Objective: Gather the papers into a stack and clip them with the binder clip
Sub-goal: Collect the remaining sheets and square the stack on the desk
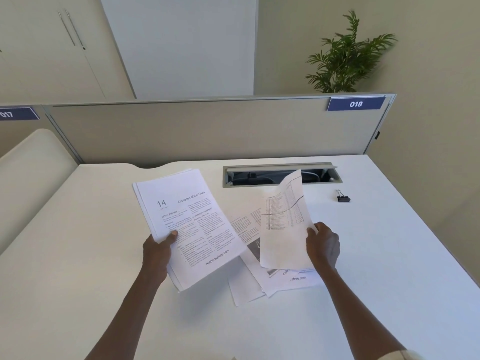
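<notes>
You held papers in both hands above the desk, with the clip lying apart.

Your left hand point(158, 249) gripped a stack of papers point(187, 224) by its left edge, thumb pressed on the top page headed "14". Your right hand point(323, 245) pinched a single sheet point(284, 229) printed with a table, lifted and curling upward. More loose pages point(249, 279) lay spread on the white desk point(376, 255) beneath and between your hands. The black binder clip point(343, 197) sat on the desk well to the right, near the open cable tray point(281, 175).
</notes>
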Motion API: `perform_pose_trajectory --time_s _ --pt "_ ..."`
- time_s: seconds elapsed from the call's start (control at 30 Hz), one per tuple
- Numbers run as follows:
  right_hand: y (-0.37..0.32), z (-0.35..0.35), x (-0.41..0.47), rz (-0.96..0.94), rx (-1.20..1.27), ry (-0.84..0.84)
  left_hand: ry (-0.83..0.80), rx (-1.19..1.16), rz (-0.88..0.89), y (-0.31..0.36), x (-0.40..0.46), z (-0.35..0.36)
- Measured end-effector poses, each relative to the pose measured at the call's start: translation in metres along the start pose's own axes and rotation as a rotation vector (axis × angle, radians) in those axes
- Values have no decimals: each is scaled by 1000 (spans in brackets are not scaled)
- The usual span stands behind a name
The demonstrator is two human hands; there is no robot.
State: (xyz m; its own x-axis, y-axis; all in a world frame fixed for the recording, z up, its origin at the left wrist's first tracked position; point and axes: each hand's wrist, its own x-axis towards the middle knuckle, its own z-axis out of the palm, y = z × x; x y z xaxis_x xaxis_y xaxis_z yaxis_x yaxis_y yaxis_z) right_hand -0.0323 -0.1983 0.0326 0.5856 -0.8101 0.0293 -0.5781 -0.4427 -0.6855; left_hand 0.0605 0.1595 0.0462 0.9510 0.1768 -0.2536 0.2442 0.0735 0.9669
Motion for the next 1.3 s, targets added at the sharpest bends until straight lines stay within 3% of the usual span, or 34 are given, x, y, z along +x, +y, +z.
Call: perform_pose_trajectory --time_s 0.37,0.6,0.83,1.07,1.3 --pt "-35 -22 4 -207 226 4 14 170 7 -9 9 7" --pt "-50 -30 8 -55 490 -262 -57 130 -4 -7 4 15" --pt "-72 -21 -19 -26 616 -482 -185 23 -85 -2 -10 32" --pt "-73 1 -31 -76 462 -481 -395 -91 -75 18 -37 45" --pt "-75 -2 -34 -61 531 -581 -455 -134 -152 21 -37 45"
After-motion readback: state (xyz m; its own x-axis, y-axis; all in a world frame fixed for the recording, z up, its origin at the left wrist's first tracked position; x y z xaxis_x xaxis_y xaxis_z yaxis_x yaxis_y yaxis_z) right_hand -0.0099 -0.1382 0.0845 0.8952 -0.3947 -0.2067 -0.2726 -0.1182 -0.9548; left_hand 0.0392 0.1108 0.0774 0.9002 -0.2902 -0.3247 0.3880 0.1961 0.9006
